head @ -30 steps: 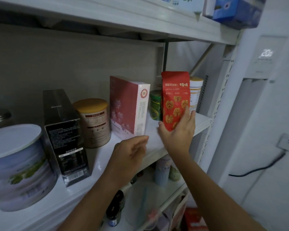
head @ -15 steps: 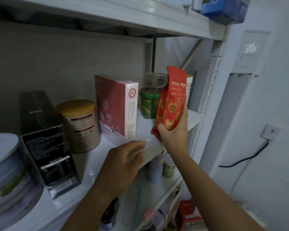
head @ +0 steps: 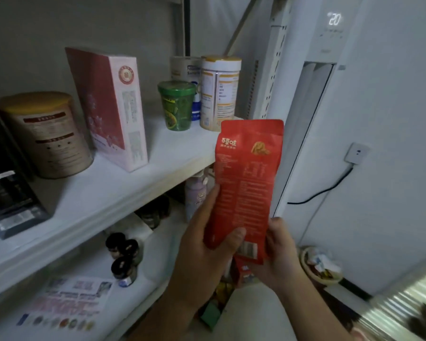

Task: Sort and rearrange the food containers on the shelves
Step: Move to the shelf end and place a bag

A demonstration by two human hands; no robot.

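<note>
red foil snack pouch (head: 246, 183) upright, long axis vertical, sealed top up, back panel facing camera; held before white shelf (head: 108, 190) edge; left hand (head: 204, 249) and right hand (head: 283, 252) both clamped on its bottom

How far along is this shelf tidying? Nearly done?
Probably mid-job. A tan canister, red-and-white box, green cup and white jar stand upright on the shelf. The left hand and right hand both hold a red pouch in front of the shelf, not yet placed. Finding its spot remains, at least.
</note>
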